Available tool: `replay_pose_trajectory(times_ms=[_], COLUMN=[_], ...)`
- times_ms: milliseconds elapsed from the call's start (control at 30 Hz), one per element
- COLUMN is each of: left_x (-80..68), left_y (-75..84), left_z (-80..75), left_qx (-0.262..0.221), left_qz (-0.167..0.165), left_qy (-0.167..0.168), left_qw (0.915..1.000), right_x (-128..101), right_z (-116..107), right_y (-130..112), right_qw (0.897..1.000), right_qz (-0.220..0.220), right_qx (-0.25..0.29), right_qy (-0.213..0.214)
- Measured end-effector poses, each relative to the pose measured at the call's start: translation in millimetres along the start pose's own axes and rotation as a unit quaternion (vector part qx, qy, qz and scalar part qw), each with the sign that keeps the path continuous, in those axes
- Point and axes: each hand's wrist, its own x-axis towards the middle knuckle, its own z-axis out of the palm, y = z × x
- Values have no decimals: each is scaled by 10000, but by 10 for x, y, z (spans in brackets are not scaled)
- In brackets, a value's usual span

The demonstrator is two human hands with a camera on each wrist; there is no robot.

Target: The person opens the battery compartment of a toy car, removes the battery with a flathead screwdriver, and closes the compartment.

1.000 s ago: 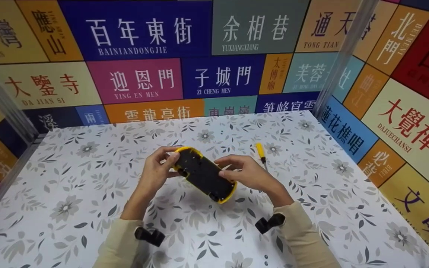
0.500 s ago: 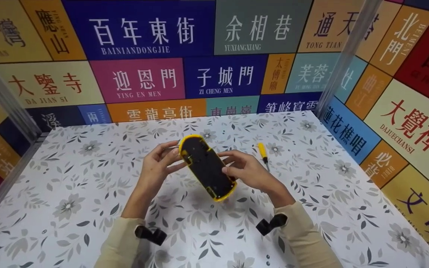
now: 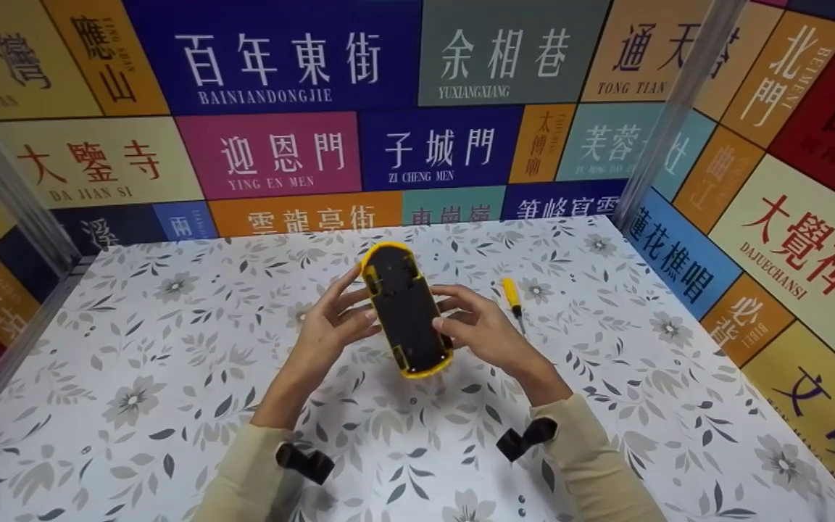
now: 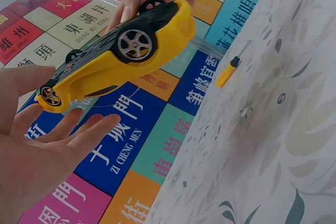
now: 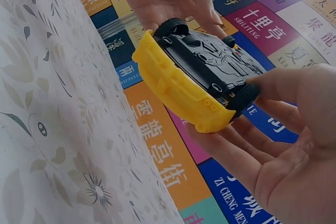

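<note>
A yellow toy car (image 3: 406, 312) with a black underside is held above the table, its underside facing the head camera. My right hand (image 3: 486, 326) grips its right side; in the right wrist view the thumb lies by a rear wheel (image 5: 245, 96) and the fingers reach below the yellow bumper (image 5: 181, 95). My left hand (image 3: 327, 326) is at the car's left side. In the left wrist view its fingers (image 4: 86, 137) are fairly straight and spread beneath the car, with the thumb close to the edge. Contact there is partly hidden.
A screwdriver (image 3: 510, 296) with a yellow handle lies on the table to the right of the hands. The table (image 3: 135, 449) has a floral cover. Printed panels (image 3: 280, 65) with lettering stand behind it and at both sides.
The toy car has turned more upright in the head view and moved slightly up and to the right. My left hand has moved right and its fingers have shifted along the car's side.
</note>
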Motion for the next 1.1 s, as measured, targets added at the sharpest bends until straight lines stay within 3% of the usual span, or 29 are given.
replay_pose_trajectory(times_ms=[567, 867, 1100], left_x=[-12, -1, -3], left_y=[-78, -105, -124], left_z=[120, 133, 91], left_qx=[-105, 86, -215], left_qz=[-526, -818, -758], left_qy=[-556, -219, -422], left_qw=[9970, 9964, 9960], right_x=[-6, -27, -35], right_z=[50, 60, 58], right_y=[-12, 7, 3], right_qw=[9996, 9996, 9998], right_qz=[237, 104, -29], right_qx=[98, 91, -20], right_qy=[81, -240, -211])
